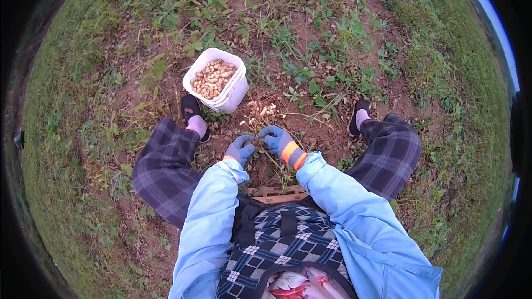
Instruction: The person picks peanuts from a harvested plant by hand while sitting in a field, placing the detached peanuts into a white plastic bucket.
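Both my hands wear blue-grey work gloves with orange cuffs. My right hand is closed around the stems of a peanut plant, whose cluster of pale pods points away from me just beyond the fingers. Close by on the left is my left hand, thumb and fingers curled near the same plant; whether a pod lies between them is hard to tell. A white plastic bucket, part filled with unshelled peanuts, stands on the soil past my left hand.
My feet in dark shoes rest at either side, the left shoe against the bucket and the right shoe on the soil. Part of a wooden seat or crate shows between my legs. Green plants and weeds cover the reddish ground around.
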`<state>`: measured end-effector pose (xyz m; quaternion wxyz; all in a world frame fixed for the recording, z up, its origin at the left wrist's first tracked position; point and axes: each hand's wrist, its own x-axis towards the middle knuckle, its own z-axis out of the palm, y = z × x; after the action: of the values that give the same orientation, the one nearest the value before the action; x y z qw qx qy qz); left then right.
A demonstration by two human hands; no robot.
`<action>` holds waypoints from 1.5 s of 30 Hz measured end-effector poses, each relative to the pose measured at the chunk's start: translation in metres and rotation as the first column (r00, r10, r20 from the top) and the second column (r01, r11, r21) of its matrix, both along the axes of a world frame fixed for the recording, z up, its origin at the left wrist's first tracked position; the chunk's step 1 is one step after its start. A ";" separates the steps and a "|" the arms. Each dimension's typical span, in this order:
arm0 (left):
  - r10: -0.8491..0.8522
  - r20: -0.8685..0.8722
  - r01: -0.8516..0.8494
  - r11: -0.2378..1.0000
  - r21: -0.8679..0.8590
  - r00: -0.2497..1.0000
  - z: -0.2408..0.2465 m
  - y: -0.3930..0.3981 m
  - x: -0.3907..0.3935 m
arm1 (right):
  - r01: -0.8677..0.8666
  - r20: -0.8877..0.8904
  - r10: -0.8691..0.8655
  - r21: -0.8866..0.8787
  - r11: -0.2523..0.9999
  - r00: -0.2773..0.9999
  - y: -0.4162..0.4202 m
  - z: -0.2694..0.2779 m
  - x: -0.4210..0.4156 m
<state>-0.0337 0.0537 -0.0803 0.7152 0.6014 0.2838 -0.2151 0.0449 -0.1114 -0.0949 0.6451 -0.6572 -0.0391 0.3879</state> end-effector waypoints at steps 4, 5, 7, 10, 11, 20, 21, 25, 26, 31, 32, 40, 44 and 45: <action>-0.067 0.086 0.041 0.962 0.271 0.994 -0.035 0.009 0.000 | 0.045 0.076 -0.031 -0.186 0.982 0.997 -0.006 -0.014 0.009; -0.023 0.075 -0.001 0.952 0.307 0.997 -0.042 0.008 0.003 | 0.082 0.171 -0.042 -0.235 0.969 0.984 -0.008 -0.020 0.011; 0.056 0.071 -0.077 0.931 0.357 0.996 -0.057 0.011 0.010 | 0.127 0.195 -0.074 -0.274 0.953 0.978 -0.011 -0.027 0.011; 0.166 0.139 -0.205 0.914 0.350 0.976 -0.088 0.015 0.027 | 0.104 0.232 -0.020 -0.357 0.928 0.973 -0.013 -0.050 0.017; 0.259 0.062 -0.266 0.936 0.231 0.964 -0.099 0.016 0.031 | 0.097 0.249 0.011 -0.413 0.906 0.968 -0.011 -0.055 0.016; 0.467 -0.289 -0.542 0.786 -0.298 0.836 -0.113 -0.016 0.056 | -0.233 0.086 0.395 -0.686 0.689 0.914 0.000 -0.072 0.016; 0.512 -0.312 -0.589 0.771 -0.244 0.800 -0.107 -0.018 0.056 | -0.245 0.073 0.417 -0.712 0.658 0.906 0.005 -0.066 0.016; 0.423 -0.366 -0.552 0.727 -0.409 0.829 -0.118 -0.005 0.048 | -0.276 0.047 0.420 -0.685 0.674 0.906 0.012 -0.038 0.015; 0.397 -0.375 -0.537 0.723 -0.435 0.838 -0.118 -0.001 0.045 | -0.264 0.070 0.417 -0.677 0.687 0.906 0.012 -0.032 0.013; 0.327 -0.387 -0.494 0.712 -0.499 0.862 -0.058 -0.020 0.054 | -0.253 0.155 0.388 -0.537 0.805 0.908 -0.017 -0.028 0.003; 0.303 -0.346 -0.453 0.707 -0.544 0.888 -0.055 -0.018 0.054 | -0.292 0.142 0.422 -0.529 0.797 0.895 -0.016 -0.026 0.002; 0.200 -0.284 -0.317 0.829 -0.462 0.938 -0.006 -0.020 0.057 | -0.397 0.077 0.490 -0.486 0.779 0.868 -0.018 0.010 -0.005; 0.141 -0.263 -0.270 0.783 -0.561 0.955 -0.001 -0.023 0.059 | -0.373 0.174 0.522 -0.518 0.769 0.835 -0.022 0.013 -0.007; 0.140 -0.237 -0.256 0.771 -0.583 0.961 -0.003 -0.021 0.058 | -0.381 0.182 0.535 -0.520 0.765 0.825 -0.020 0.017 -0.007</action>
<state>0.0248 0.0330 -0.0829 0.8602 0.2844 0.3248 -0.2715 0.0376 -0.1316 -0.0775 0.3384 -0.8144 -0.2113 0.4215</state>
